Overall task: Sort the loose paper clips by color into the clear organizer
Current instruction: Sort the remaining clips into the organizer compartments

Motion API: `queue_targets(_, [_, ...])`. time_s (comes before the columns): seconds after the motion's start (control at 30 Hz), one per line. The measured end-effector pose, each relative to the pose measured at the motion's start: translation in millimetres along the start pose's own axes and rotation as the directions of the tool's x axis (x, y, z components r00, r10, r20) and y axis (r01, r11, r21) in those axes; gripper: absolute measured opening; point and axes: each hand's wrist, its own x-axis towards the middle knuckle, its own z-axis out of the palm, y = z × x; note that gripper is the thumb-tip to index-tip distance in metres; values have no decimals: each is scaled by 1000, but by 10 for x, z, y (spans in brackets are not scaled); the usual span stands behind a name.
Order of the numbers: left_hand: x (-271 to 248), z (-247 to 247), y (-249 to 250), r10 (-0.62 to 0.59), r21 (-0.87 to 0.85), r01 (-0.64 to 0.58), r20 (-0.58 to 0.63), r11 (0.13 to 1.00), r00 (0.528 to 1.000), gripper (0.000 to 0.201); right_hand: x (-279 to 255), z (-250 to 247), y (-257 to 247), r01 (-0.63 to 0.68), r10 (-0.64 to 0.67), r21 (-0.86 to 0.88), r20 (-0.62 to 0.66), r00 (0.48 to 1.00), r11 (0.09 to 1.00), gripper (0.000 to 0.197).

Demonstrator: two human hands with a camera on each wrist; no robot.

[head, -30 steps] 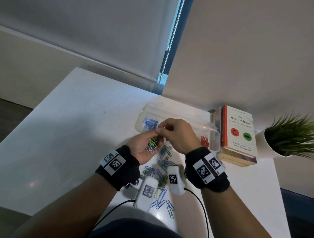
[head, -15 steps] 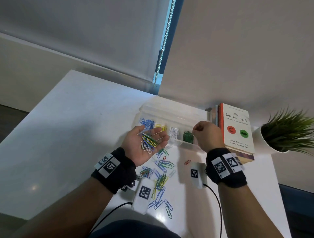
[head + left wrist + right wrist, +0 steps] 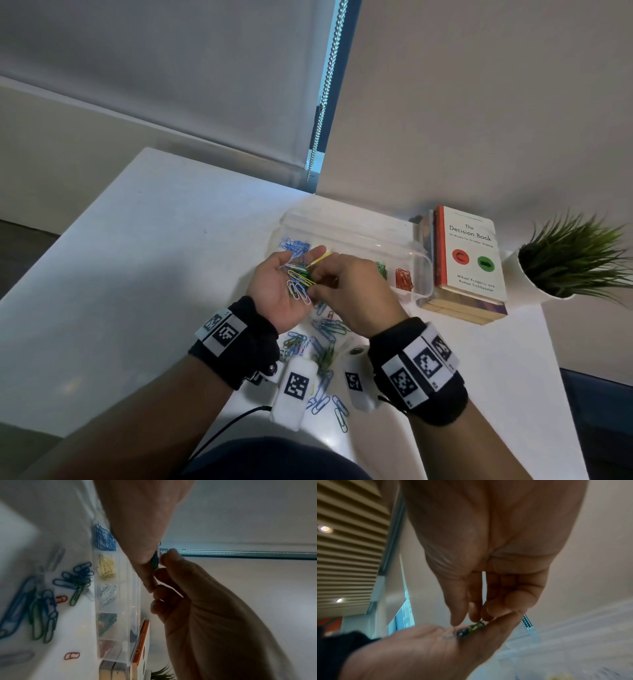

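The left hand (image 3: 274, 291) lies palm up above the bench, fingers relaxed and spread, carrying a small mixed handful of paper clips (image 3: 299, 281) in yellow, green and white. The right hand (image 3: 356, 291) is bent over that palm with its fingertips (image 3: 460, 616) drawn together on the handful; the right wrist view shows them pinching at a clip there, colour uncertain through blur.

Just beyond the hands stands the clear organizer (image 3: 423, 274), lid open. Its compartments, seen best in the left wrist view, already hold sorted lots: blue clips (image 3: 103, 539), yellow clips (image 3: 105, 567), white clips (image 3: 106, 595), green clips (image 3: 106, 622) and red clips (image 3: 104, 647), one colour to each. The sorting is judged well advanced but unfinished: besides the handful, a loose pile of clips (image 3: 323, 346), chiefly blue and green with a stray red, lies on the bench between the wrists, near the person.

The bench (image 3: 137, 257) is white and glossy. To the right of the organizer and touching it is a short stack of books (image 3: 469, 260), the top one titled "The Decision Book", and beyond that a potted plant (image 3: 575, 253) in a white pot. Behind the bench are plain pale walls, a lowered roller blind (image 3: 171, 85) and its bead chain (image 3: 325, 92) against a strip of window.
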Motion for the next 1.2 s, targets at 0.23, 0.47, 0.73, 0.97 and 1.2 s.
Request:
queue_targets(0.23, [-39,12,-58,-7,22,8,-48,1000,999,50,-108,-3,-63,-9,3,-98,-55,998,995,12])
queue_targets(0.47, [-106,-26,-120,-20,-36,19,-12,999,1000,46,-235,-90,75,-93,116,160,-147,982,983,13])
queue_targets(0.73, [-62,-113,-49,65,-65,-65,-9,996,998,46,-111,-318,487,-243,292,238,-197,936,940,11])
queue_targets(0.97, [-45,-72,4,182,-75,-188,-83,979,980,48,504,-28,455,-311,321,131,-65,945,941,13])
queue_targets(1.2, [14,32,-50,212,-14,-215,-115,976,970,47,299,-140,431,-136,162,175,-149,975,975,12])
